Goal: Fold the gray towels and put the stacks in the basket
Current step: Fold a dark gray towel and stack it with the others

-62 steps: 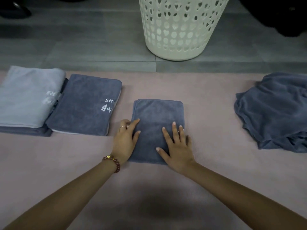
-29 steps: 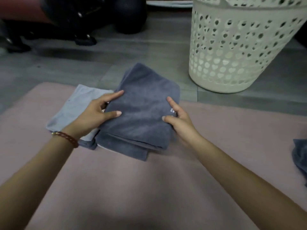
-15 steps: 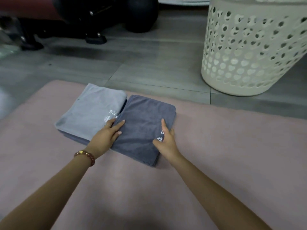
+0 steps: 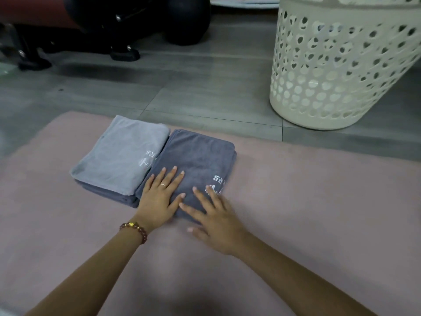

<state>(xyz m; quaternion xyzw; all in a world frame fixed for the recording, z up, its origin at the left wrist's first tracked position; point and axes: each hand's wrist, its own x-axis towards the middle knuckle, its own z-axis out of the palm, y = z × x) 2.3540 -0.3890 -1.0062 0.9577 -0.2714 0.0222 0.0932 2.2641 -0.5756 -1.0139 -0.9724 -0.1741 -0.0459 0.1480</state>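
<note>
Where a pink mat [image 4: 319, 201] covers the gray tiled floor [image 4: 205, 87], black equipment [image 4: 102, 23] sits far left. My light gray stack [image 4: 118, 156] touches the dark gray stack [image 4: 200, 156], whose long axis runs near-left to far-right. My left hand [image 4: 159, 199] presses it flat, fingers spread. My right hand [image 4: 216, 222], fingers wide, rests on its near corner. The basket [image 4: 341, 76] stands far right.

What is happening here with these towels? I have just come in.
A person is handling folded gray towels on a pink mat. The left hand and right hand lie flat, fingers straight, on the dark gray stack. A second stack, topped by a light gray towel, sits against its left side. The white basket stands on the floor beyond the mat; neither stack is in it yet.
</note>
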